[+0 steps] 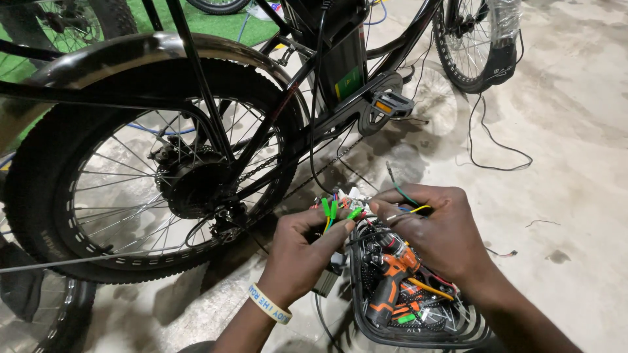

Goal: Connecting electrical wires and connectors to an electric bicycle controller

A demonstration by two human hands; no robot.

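- Both hands meet over a bundle of wires (347, 209): thin leads in yellow, blue and white, several ending in bright green connectors, bunched just above a wire basket.
- The left hand (301, 252) is curled tight, thumb and fingers pinching the green-tipped leads; a pale wristband (269, 304) sits on that wrist.
- The right hand (435, 229) is closed narrow too, fingertips gripping the yellow and blue strands on the bundle's right side.
- Directly under the hands, the black wire basket (358, 307) holds an orange and black cordless drill (392, 274) lying on its side among loose cables.
- Left of the hands, the fat rear wheel (46, 196) and its hub (193, 183) crowd close; chain and frame tubes hem in that side.
- To the right, bare stained concrete floor (575, 163) spreads wide, with only a thin black cable (497, 153) trailing across it.
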